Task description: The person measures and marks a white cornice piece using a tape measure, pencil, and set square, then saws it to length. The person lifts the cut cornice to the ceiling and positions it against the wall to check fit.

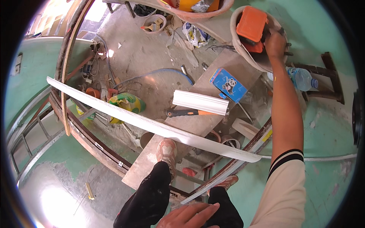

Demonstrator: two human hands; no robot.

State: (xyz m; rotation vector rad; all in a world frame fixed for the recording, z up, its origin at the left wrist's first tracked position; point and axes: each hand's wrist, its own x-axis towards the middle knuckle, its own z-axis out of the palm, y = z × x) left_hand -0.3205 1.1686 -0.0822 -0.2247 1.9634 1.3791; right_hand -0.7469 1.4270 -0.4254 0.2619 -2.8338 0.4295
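My right hand (275,45) reaches down into a pale bucket (236,40) at the upper right. An orange plastic case (251,23) sticks up beside it; the fingertips are hidden among dark things inside. Low in the picture, my left hand (188,216) hovers before my legs, fingers stretched out and holding nothing. A long white moulding strip (152,126) runs across the scaffold from left to right. On the plank (146,163) lie a short white moulding piece (199,102), a tool with a black and orange handle (182,113), and a blue box (228,85) with a panda picture.
One foot (166,150) stands on the plank, above the littered floor. A water bottle (302,78) lies by the bucket. Scaffold rails (89,142) and a metal ladder (40,127) flank the left. A blue hose (163,71) and a small brush bucket (154,24) are below.
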